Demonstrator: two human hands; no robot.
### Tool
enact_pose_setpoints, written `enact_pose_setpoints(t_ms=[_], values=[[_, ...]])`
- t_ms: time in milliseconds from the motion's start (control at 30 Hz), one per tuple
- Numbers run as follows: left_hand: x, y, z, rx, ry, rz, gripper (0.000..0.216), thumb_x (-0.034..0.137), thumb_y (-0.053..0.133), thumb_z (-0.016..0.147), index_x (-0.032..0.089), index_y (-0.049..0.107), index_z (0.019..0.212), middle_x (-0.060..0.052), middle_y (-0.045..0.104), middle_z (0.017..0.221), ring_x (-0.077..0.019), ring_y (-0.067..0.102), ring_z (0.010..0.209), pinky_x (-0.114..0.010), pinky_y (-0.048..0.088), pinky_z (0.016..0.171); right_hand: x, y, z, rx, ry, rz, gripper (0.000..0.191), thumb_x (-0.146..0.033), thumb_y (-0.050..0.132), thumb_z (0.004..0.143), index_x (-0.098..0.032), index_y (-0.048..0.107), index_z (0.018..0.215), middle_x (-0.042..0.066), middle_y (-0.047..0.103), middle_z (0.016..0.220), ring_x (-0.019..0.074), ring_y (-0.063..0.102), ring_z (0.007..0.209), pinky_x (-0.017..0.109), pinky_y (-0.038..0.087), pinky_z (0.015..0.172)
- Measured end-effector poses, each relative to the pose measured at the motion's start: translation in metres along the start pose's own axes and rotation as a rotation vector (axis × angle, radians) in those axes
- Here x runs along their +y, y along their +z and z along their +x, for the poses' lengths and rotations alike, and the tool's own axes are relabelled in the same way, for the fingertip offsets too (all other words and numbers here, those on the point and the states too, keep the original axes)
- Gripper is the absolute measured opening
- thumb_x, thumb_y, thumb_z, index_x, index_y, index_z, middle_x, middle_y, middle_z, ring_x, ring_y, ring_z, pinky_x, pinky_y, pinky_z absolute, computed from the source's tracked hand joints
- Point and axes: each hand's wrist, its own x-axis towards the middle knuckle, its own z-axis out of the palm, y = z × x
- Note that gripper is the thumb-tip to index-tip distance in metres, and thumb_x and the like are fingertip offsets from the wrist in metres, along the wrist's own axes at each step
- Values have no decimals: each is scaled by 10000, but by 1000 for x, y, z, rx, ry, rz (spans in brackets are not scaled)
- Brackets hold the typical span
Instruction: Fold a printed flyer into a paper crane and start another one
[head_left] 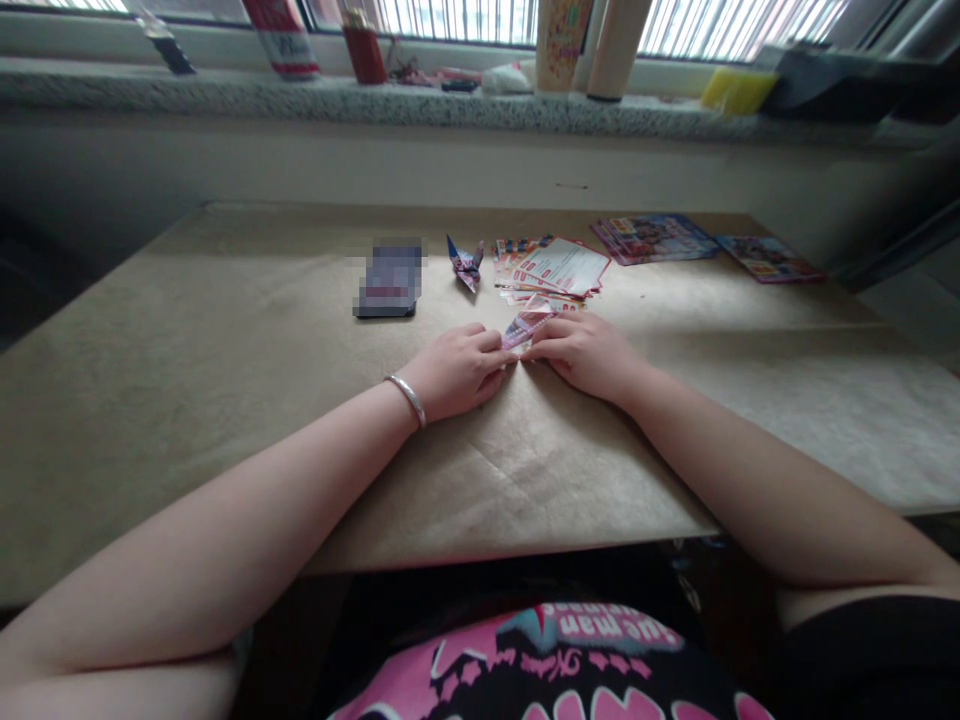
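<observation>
A small piece of folded patterned paper [525, 327] lies on the table between my two hands. My left hand [459, 370], with a silver bangle on the wrist, presses its fingertips on the left side of the paper. On the right side, my right hand [586, 352] has its fingers bent over the paper, the index finger and thumb near the lower edge. Both sets of fingertips nearly meet at the near corner. Part of the paper is hidden under the fingers. Just beyond stands a folded paper crane [466, 268] in blue and pink.
Behind my right hand is a fanned pile of printed cards [566, 265]. Farther right lie a stack of colourful cards [660, 238] and another stack [772, 258]. A blurred-out dark rectangular object [391, 280] rests left of the crane. Bottles and other items line the windowsill [420, 105].
</observation>
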Motion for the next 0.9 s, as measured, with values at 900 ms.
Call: enact_pose_setpoints(t_ms=[900], values=[[4, -4, 4, -87, 24, 95, 322, 196, 472, 925, 149, 660, 1181, -102, 648, 959, -210, 577, 856, -332, 503, 767, -3, -2, 1, 63, -71, -94, 251, -257, 529, 958, -294, 764, 1039, 42, 729, 1051, 233, 566, 1091, 388, 408, 911]])
